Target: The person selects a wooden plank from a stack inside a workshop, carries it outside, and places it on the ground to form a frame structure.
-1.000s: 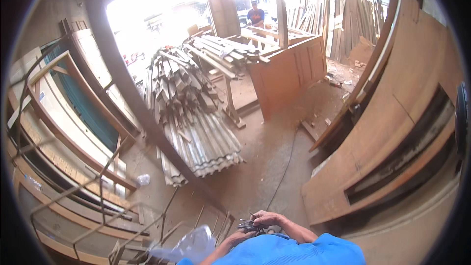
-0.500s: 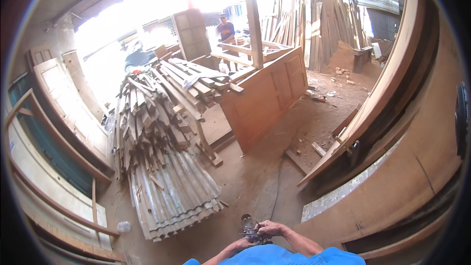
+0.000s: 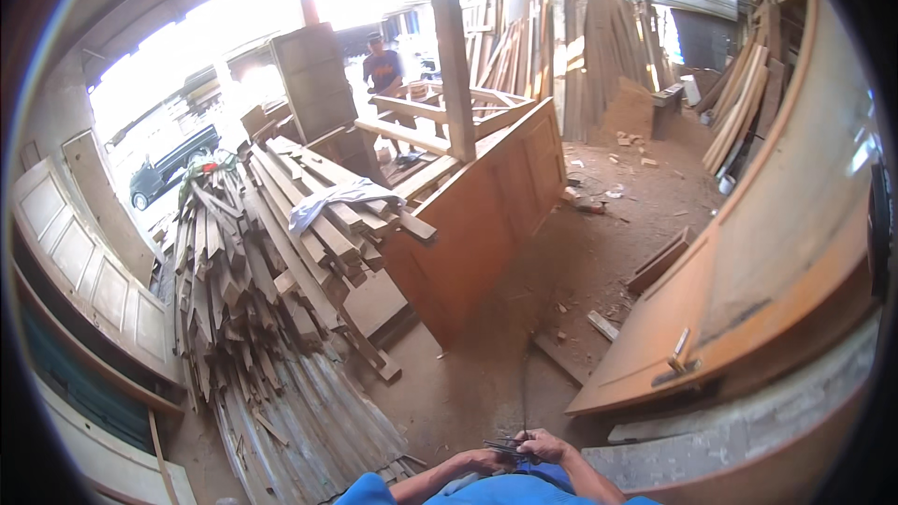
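Held on the near side of the reddish-brown wooden panel: thin dark rods, probably metal, though too small in view to be sure. Clasped in the curled left hand and pinched by the bent fingers of the right hand, with neither palm spread wide. Likely light, stiff and hard to break, but apt to slide against one another; best gripped around the middle, rather than by the protruding tips

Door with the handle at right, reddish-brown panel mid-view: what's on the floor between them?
In the head view, a loose board, a pale offcut, a brown wooden piece and scattered scraps lie on the floor between panel and door.
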A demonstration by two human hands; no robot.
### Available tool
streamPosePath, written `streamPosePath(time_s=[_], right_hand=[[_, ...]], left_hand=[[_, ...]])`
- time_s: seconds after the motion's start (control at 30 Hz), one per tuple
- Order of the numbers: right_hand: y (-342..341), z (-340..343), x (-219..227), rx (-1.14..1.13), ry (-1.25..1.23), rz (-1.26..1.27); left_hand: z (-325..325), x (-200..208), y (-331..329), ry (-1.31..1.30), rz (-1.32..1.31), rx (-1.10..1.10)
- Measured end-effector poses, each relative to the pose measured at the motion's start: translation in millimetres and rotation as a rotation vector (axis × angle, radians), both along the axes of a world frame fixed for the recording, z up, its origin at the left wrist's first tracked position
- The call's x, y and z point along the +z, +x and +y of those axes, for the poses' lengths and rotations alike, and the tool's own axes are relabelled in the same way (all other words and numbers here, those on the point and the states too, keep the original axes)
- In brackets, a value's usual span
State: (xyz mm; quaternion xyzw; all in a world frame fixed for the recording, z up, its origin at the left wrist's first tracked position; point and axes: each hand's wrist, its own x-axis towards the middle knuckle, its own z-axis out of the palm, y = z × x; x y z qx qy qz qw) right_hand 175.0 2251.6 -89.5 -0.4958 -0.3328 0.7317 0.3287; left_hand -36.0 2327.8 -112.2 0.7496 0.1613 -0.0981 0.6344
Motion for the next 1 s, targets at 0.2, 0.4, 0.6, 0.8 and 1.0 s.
streamPosePath(time_s=[0.2,0.4,0.6,0.8,1.0], right_hand=[[78,136,-35,0.053,-0.004,-0.055],[149,292,20,0.190,0.091,-0.043],[181,376,20,0.271,0.024,-0.038],[209,461,-3,0.151,0.089,-0.067],[234,557,1,-0.001,0.037,-0.024]], left_hand=[[126,-26,72,-0.018,0.029,0.016],[247,6,128,0.027,0.044,0.089],[325,-3,169,0.006,0.094,0.117],[431,5,209,-0.001,0.141,0.004],[538,-28,235,0.095,-0.198,0.051]])
